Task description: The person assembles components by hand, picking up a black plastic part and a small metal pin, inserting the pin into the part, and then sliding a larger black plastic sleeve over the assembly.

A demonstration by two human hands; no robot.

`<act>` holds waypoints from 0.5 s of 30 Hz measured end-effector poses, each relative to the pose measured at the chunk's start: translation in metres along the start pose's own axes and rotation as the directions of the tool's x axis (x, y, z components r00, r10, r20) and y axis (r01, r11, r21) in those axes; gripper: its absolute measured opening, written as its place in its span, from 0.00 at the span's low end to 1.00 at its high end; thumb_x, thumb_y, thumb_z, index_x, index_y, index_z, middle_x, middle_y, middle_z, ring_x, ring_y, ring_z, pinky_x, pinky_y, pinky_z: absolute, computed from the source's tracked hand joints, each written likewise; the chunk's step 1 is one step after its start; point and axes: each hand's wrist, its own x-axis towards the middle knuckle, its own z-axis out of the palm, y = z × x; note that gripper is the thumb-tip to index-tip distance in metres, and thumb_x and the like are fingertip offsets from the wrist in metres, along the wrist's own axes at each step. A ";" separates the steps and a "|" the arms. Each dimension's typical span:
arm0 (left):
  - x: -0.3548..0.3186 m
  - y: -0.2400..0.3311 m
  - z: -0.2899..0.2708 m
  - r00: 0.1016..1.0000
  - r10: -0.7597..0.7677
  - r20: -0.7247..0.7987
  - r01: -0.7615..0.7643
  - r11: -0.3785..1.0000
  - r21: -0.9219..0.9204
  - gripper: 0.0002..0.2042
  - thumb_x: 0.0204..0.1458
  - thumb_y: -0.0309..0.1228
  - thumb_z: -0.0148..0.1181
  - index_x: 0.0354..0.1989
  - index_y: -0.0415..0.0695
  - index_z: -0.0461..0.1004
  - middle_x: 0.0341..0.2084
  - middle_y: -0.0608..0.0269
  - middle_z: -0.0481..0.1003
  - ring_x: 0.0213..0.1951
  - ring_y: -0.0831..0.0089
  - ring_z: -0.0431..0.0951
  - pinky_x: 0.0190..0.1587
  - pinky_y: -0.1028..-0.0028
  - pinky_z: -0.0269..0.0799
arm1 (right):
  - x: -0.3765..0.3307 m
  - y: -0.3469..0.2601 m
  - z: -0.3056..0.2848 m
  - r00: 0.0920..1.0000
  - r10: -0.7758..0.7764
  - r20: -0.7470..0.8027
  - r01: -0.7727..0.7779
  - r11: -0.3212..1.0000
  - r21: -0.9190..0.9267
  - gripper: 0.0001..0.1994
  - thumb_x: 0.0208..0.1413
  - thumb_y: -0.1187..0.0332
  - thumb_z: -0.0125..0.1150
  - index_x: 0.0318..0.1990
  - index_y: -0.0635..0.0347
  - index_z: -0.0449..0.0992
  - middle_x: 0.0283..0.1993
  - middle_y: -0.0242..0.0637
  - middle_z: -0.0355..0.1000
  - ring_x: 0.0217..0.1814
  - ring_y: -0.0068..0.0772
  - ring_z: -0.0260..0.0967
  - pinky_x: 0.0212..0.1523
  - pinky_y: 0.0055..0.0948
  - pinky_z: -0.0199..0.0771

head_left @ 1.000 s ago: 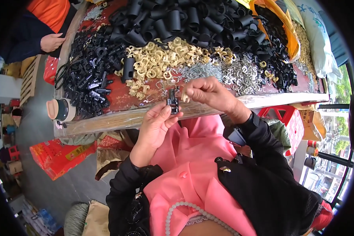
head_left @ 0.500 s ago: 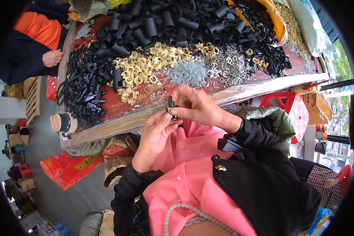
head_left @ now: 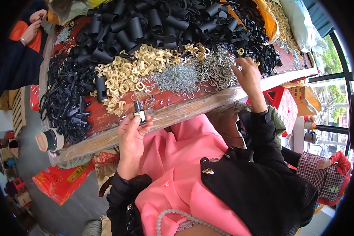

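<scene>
Head view: left hand (head_left: 130, 138) pinches black part (head_left: 138, 106); right hand (head_left: 249, 76), hold unclear, near clips (head_left: 218, 65); sack (head_left: 300, 29) hides contents.

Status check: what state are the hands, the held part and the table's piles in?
Left hand: pinching black part
Black part: held, far end exposed
Right hand: at silver clips' edge, grip unclear
Silver clips: loosely heaped
Grey pieces: loosely heaped
Cream pieces: loosely heaped
Black tubes: jumbled, piled
Black fittings: jumbled, piled
</scene>
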 end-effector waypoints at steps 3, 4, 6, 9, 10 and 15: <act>0.006 -0.001 -0.001 0.999 0.033 -0.026 -0.032 0.999 0.010 0.08 0.49 0.26 0.47 0.35 0.36 0.66 0.28 0.54 0.72 0.27 0.72 0.74 0.29 0.81 0.71 | 0.001 0.046 0.003 0.998 0.049 -0.029 -0.052 0.988 -0.146 0.10 0.42 0.66 0.57 0.32 0.60 0.70 0.29 0.39 0.67 0.22 0.33 0.65 0.25 0.29 0.65; 0.006 -0.001 -0.001 0.998 0.040 -0.047 -0.040 0.999 0.013 0.08 0.49 0.26 0.48 0.35 0.37 0.66 0.28 0.54 0.72 0.27 0.73 0.74 0.29 0.82 0.71 | -0.001 0.062 0.008 0.999 0.050 -0.011 -0.051 0.978 -0.201 0.10 0.42 0.66 0.57 0.32 0.60 0.70 0.29 0.40 0.67 0.22 0.34 0.65 0.26 0.30 0.65; 0.007 -0.002 0.001 0.997 0.049 -0.061 -0.048 0.999 0.019 0.08 0.49 0.27 0.48 0.35 0.37 0.66 0.28 0.54 0.72 0.27 0.73 0.74 0.29 0.82 0.71 | -0.006 0.076 0.017 0.998 0.055 0.001 -0.053 0.966 -0.255 0.10 0.42 0.66 0.57 0.32 0.60 0.70 0.28 0.40 0.67 0.22 0.34 0.65 0.26 0.30 0.65; 0.004 -0.004 0.007 0.997 0.047 -0.061 -0.046 0.999 0.017 0.07 0.49 0.26 0.48 0.35 0.37 0.66 0.29 0.55 0.72 0.27 0.73 0.74 0.30 0.81 0.71 | -0.010 0.076 0.023 0.997 0.070 0.035 -0.067 0.994 -0.081 0.12 0.42 0.64 0.58 0.35 0.58 0.69 0.31 0.41 0.67 0.31 0.38 0.67 0.33 0.32 0.66; 0.002 -0.005 0.009 0.997 0.049 -0.058 -0.048 0.999 0.021 0.07 0.49 0.26 0.48 0.35 0.37 0.66 0.29 0.55 0.72 0.27 0.73 0.74 0.30 0.81 0.71 | -0.010 0.075 0.022 0.997 0.072 0.031 -0.070 0.995 -0.078 0.12 0.42 0.64 0.58 0.35 0.58 0.69 0.31 0.41 0.67 0.31 0.38 0.67 0.33 0.32 0.66; -0.004 -0.010 0.016 0.999 0.039 -0.005 -0.039 0.999 0.031 0.07 0.49 0.26 0.48 0.35 0.37 0.66 0.30 0.54 0.72 0.28 0.73 0.74 0.30 0.81 0.71 | -0.013 0.052 0.014 0.914 0.372 0.159 -0.399 0.761 0.512 0.08 0.46 0.69 0.55 0.34 0.60 0.70 0.26 0.34 0.66 0.25 0.25 0.65 0.27 0.22 0.65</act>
